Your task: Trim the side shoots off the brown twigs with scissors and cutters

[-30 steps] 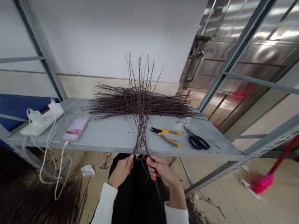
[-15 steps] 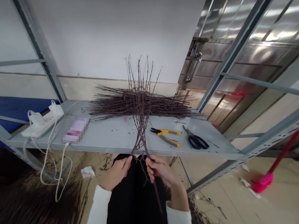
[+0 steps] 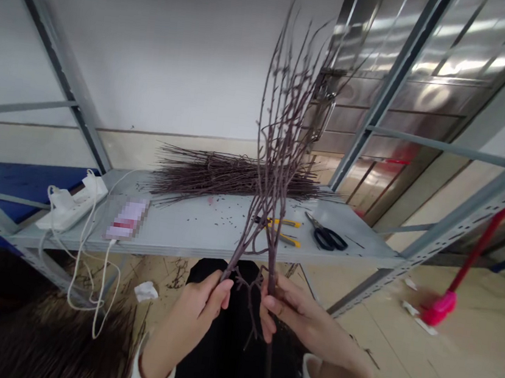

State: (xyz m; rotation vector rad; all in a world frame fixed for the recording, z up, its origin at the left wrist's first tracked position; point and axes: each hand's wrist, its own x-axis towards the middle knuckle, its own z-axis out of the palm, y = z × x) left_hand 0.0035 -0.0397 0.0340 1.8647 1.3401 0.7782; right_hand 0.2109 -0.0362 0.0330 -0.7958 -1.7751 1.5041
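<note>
My left hand (image 3: 204, 306) is closed around the lower stem of a dark, many-twigged branch (image 3: 243, 246). Another branch (image 3: 272, 256) is in my right hand (image 3: 295, 314), its thick cut end pointing down past my fingers. The two cross and tangle above the shelf edge, their thin tips fanning up in front of the wall. Between my hands hangs a small crooked side twig (image 3: 249, 296). Behind, a pile of twigs (image 3: 203, 174) lies along the back of the shelf. Yellow-handled pliers (image 3: 289, 241) sit partly behind the branches, with black-handled scissors (image 3: 329, 238) to their right.
On the grey metal shelf (image 3: 172, 243), a phone (image 3: 126, 219) and a white power strip (image 3: 70, 209) with cables stand left. Shelf uprights rise on both sides. More twigs (image 3: 45, 335) and crumpled paper (image 3: 146, 290) lie on the floor. A pink-red broom (image 3: 440, 307) stands right.
Both hands have come closer to me with the branches and shifted slightly apart. The branch tips have swung up and to the right, now partly covering the pliers.
</note>
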